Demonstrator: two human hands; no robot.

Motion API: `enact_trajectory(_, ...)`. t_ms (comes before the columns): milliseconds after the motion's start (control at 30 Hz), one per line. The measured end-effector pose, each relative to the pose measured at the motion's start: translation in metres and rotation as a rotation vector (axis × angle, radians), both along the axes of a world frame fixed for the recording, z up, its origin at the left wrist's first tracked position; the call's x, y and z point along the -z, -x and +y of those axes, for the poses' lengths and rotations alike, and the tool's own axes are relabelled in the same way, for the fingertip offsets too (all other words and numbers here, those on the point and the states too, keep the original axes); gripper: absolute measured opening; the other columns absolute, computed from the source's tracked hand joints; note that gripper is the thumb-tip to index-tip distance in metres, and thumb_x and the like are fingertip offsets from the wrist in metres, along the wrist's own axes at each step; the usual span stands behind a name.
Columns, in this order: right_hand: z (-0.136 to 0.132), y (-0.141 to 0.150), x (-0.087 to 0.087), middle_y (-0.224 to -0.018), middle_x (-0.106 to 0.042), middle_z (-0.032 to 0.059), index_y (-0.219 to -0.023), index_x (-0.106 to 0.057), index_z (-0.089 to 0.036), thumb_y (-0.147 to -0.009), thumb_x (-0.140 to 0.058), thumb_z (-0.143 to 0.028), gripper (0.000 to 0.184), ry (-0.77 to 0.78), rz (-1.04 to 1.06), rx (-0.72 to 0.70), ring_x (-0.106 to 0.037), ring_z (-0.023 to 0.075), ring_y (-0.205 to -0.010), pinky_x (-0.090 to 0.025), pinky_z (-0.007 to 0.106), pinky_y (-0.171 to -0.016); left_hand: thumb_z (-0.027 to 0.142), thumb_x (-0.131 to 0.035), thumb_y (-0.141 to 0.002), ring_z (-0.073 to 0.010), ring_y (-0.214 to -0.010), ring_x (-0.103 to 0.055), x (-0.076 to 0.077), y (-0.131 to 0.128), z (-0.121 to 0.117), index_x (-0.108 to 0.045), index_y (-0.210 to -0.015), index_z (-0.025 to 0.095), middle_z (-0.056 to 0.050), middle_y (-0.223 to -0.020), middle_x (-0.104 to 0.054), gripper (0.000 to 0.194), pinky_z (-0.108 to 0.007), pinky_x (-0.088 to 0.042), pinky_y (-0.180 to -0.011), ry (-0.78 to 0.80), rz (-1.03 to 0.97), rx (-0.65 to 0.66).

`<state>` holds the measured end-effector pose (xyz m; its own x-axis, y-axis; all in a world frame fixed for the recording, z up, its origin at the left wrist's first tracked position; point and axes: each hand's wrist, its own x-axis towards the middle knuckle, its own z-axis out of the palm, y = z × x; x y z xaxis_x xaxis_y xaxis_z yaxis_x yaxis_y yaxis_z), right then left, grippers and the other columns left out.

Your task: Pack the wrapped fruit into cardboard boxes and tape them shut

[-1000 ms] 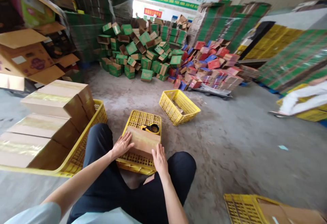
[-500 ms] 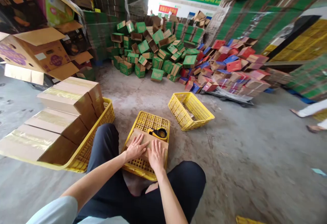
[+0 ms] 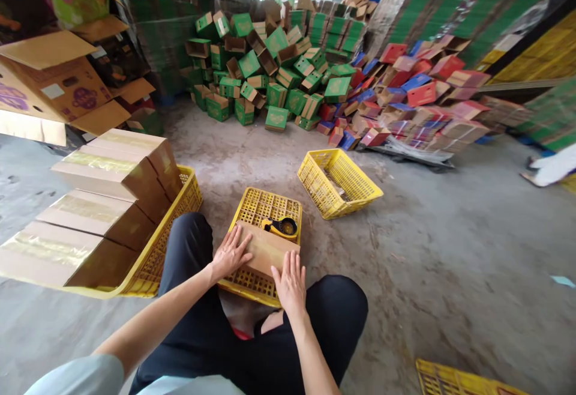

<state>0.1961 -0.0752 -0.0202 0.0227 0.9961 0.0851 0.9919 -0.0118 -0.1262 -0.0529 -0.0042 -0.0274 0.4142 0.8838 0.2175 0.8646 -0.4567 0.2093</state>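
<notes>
Brown on yellow, with the box [image 3: 265, 251] set across the upturned crate [image 3: 249, 284], roughly from left edge to right edge; left hand [image 3: 231, 255] flat on the left end of the box, palm down, fingers spread, thumb out across the top; right hand [image 3: 290, 284] at the right end, fingers slightly apart over the near side, thumb held away from them, pinching nothing.

Beyond the box, toward the far right corner of the crate, a black and yellow tape gun [image 3: 281, 227], close beside the box; too small a gap to tell whether touching; bare grid showing along the crate's near edge and far edge.

To the left, a larger yellow bin [image 3: 155, 269] with taped cartons [image 3: 90, 212], stacked higher toward the far end and rising above the rim; past the crate's far right corner, well apart, an open yellow basket [image 3: 337, 200] on the floor [image 3: 418, 263], some contents inside, too unclear to name.

Farther off, a heap of green boxes [image 3: 270, 83] beside a heap of red and blue ones [image 3: 405, 107]; at the right edge of the view, part of another person [image 3: 553, 167], blurred.
</notes>
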Motion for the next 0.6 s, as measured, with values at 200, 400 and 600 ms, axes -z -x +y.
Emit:
enact_trajectory(200, -0.032, 0.028, 0.013, -0.166, -0.035, 0.0277, -0.161, -0.037, 0.0, -0.108, -0.024, -0.062, 0.083, -0.102, 0.013, 0.025, -0.033, 0.0415, -0.156, -0.033, 0.06, -0.122, 0.068, -0.055, -0.097, -0.0464, -0.159, -0.023, 0.012, -0.013, -0.05, -0.039, -0.162, 0.013, -0.027, -0.171, -0.024, 0.086, -0.062, -0.031, -0.123, -0.011, -0.023, 0.033)
enact_trajectory(400, -0.012, 0.071, 0.005, -0.162, -0.044, 0.0259, -0.156, -0.049, -0.003, -0.111, -0.029, -0.05, 0.068, -0.083, 0.084, -0.09, -0.043, 0.0385, -0.152, -0.036, 0.057, -0.122, 0.05, -0.06, -0.095, -0.0473, -0.157, -0.026, 0.007, -0.023, -0.056, -0.046, -0.158, 0.009, -0.028, -0.168, -0.032, 0.077, -0.062, -0.033, -0.122, 0.023, -0.008, 0.055)
enact_trajectory(600, 0.006, 0.092, -0.003, -0.156, -0.056, 0.0149, -0.15, -0.059, -0.014, -0.112, -0.03, -0.031, 0.051, -0.087, 0.167, -0.166, -0.05, 0.0294, -0.148, -0.04, 0.049, -0.122, 0.035, -0.057, -0.095, -0.0353, -0.142, -0.053, -0.004, -0.002, -0.038, -0.054, -0.153, 0.015, -0.019, -0.155, -0.055, 0.062, -0.054, -0.035, -0.124, 0.006, -0.057, 0.09)
